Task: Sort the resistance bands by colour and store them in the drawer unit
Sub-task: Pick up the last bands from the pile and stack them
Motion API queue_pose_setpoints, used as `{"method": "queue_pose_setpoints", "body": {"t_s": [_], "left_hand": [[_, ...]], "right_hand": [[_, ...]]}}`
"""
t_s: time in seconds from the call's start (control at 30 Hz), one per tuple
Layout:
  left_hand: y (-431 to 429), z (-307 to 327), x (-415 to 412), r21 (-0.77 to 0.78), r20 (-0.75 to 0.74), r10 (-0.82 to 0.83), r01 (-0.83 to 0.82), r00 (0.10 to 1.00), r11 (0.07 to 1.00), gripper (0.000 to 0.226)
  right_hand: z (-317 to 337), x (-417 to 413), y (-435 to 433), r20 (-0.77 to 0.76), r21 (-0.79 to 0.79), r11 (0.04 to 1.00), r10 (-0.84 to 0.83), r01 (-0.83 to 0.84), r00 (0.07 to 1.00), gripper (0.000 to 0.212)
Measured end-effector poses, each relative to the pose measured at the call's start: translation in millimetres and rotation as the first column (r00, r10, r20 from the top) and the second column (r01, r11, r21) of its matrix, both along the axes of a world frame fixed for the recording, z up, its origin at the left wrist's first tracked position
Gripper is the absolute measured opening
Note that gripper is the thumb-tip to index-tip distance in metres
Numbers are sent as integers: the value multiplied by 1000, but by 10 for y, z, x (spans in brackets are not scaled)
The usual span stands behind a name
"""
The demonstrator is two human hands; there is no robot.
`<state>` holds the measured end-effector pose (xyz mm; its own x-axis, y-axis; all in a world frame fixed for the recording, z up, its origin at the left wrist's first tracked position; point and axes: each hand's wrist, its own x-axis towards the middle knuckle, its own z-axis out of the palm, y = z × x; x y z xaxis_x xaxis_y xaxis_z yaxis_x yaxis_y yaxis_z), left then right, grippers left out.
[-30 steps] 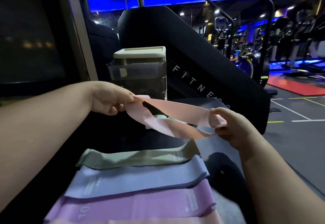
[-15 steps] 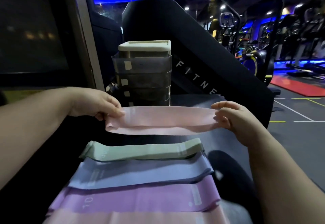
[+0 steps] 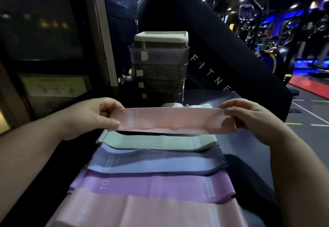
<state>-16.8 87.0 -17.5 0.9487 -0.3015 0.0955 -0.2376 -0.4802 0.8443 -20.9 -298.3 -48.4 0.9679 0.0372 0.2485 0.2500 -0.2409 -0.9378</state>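
I hold a light pink resistance band (image 3: 169, 120) flat and stretched between both hands. My left hand (image 3: 99, 115) pinches its left end, my right hand (image 3: 249, 118) pinches its right end. Below it lie a green band (image 3: 156, 142), a blue band (image 3: 160, 161), a purple band (image 3: 153, 185) marked 10 and another pink band (image 3: 142, 212), in a row on the dark surface. The smoky translucent drawer unit (image 3: 158, 68) with a cream top stands just behind the held band. More pale bands (image 3: 199, 106) peek out at its foot.
A large black gym machine (image 3: 231, 63) marked FITNE rises behind and to the right of the drawer unit. A dark window and metal frame (image 3: 96, 31) stand at left. The gym floor (image 3: 309, 120) with painted lines and a red mat lies at right.
The pink band was twisted a second ago; it is now untwisted, pulled flat and wider between my hands, and lowered closer to the row of bands.
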Motion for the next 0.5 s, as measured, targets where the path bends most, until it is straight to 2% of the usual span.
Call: {"method": "queue_pose_setpoints", "body": {"t_s": [0.17,0.23,0.27,0.33,0.37,0.47,0.5], "left_hand": [[135,-176,-173,-150,21,92,-88,995,985,41],[175,-231,-269,-208,-5,101,-100,995,973,55],[193,-252,-316,-234,-28,105,-108,994,966,62],[216,-282,-394,-252,-67,130,-143,989,957,65],[224,-294,-418,-258,-80,150,-166,985,952,58],[230,-336,-463,-307,-111,234,-258,966,916,26],[233,-358,-481,-306,-118,253,-277,960,911,22]], "right_hand": [[53,-63,67,39,-28,998,54,-53,998,26],[87,-106,76,23,-12,994,108,-107,994,11],[108,-128,79,2,-23,990,142,-141,990,11],[100,-126,38,-23,-103,978,180,-181,983,60],[98,-132,39,-18,-131,975,176,-177,984,74],[122,-139,29,-50,-183,952,240,-245,970,82],[126,-147,39,-50,-208,944,252,-257,966,82]]}}
